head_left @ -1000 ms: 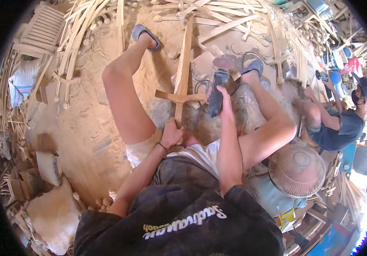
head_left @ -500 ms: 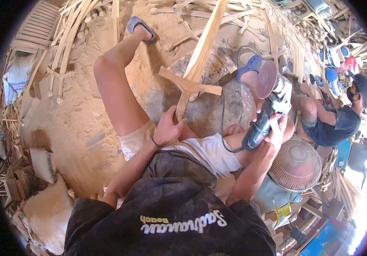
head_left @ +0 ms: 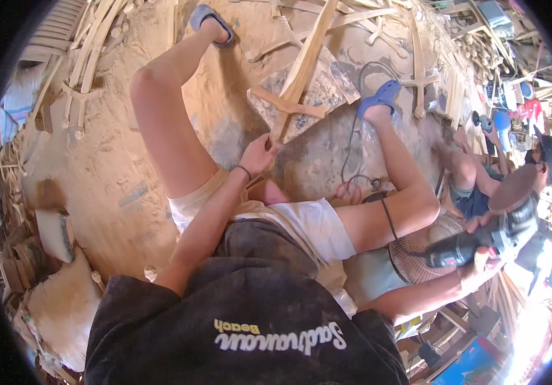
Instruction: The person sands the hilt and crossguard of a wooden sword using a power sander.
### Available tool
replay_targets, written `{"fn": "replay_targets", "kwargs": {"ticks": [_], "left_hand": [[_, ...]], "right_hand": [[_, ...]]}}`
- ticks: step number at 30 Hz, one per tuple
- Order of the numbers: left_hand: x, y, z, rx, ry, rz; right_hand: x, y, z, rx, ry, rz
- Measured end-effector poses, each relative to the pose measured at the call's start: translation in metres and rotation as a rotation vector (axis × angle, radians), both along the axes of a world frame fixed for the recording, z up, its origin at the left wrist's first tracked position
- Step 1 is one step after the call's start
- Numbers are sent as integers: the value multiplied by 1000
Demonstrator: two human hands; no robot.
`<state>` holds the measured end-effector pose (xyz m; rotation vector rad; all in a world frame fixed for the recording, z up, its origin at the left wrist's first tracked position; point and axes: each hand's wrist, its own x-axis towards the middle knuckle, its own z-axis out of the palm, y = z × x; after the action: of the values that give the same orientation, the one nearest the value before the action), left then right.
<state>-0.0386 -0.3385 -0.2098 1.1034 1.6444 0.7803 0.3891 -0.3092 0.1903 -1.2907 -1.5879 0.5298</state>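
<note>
Block [head_left: 332,82]: flat, mottled, on the dusty floor [head_left: 112,151].
Wooden sword [head_left: 293,90]: across the block, crossguard over its near part, blade pointing away from the person.
Left hand [head_left: 258,155]: just nearer the person than the block, grip closed on the sword's handle end.
Right hand [head_left: 481,268]: well right of the block, grip wrapped around the power tool [head_left: 452,250].
Disc [head_left: 512,190]: on the tool, well clear of the block.
Fan [head_left: 411,258]: right of the block, partly behind the tool.
</note>
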Motion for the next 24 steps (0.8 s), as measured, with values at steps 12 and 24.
{"fn": "replay_targets", "kwargs": {"ticks": [12, 24], "left_hand": [[88, -15, 169, 374, -195, -436], [152, -34, 141, 34, -137, 78]], "right_hand": [[-155, 48, -211, -423, 432, 57], [-193, 42, -227, -559, 384, 100]]}}
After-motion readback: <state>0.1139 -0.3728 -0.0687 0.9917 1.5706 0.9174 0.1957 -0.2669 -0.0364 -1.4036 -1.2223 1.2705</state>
